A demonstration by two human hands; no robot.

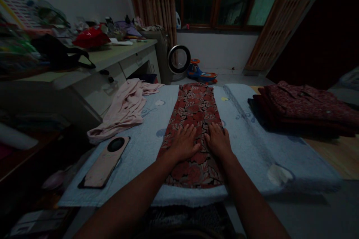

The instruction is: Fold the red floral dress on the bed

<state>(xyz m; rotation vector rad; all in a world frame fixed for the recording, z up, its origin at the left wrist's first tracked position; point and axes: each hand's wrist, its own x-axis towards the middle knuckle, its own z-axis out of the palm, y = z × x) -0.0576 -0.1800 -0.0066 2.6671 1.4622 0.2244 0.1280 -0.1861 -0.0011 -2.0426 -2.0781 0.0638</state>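
Observation:
A red and black leaf-patterned garment (196, 108), folded into a long narrow shape, lies flat on a light blue cloth (241, 157) spread over the table. Pressed palm-down on its left half is my left hand (184, 142), fingers stretched out and pointing away from me. My right hand (218, 138) rests on the right half, its outer fingers close to the garment's right edge. Both hands are open, and neither grips anything. Some of the fabric under the palms is hidden.
A crumpled pale pink garment (126, 108) lies at the cloth's left edge, with a pink phone (105, 164) nearer me. On the right sits a stack of folded dark red clothes (305, 106). Beyond stand a cluttered desk (112, 58), a round bladeless fan (169, 59) and a ride-on toy (202, 74).

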